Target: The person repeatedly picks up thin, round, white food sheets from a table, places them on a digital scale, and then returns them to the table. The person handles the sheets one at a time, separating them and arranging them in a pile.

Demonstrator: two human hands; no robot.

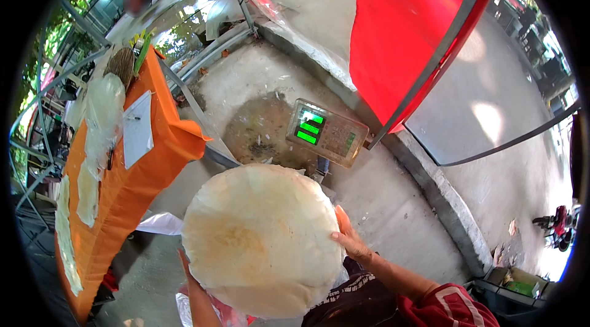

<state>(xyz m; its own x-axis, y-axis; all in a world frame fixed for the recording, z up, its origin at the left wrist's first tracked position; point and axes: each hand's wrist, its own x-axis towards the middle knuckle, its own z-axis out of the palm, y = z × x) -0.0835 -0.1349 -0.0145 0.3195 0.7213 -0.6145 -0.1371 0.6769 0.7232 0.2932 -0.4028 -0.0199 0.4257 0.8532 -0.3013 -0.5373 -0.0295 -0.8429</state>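
Observation:
A wide, round, pale stack of thin flatbread (265, 244), browned in patches, lies level before my body. My right hand (348, 235) grips its right edge, thumb on top and fingers along the side. At the lower left edge, only a strip of my left hand (183, 262) shows; the rest is hidden by the stack. Just beyond the flatbread stands an electronic weighing scale's display head (327, 132) on a post, its green readouts lit. Whatever is under the stack cannot be seen.
On the left, a table under an orange cloth (152, 156) bears white paper (138, 129), a pen (110, 159) and clear plastic bags (103, 105). A red cloth (405, 27) hangs from a metal frame. A concrete kerb (428, 188) crosses the right side.

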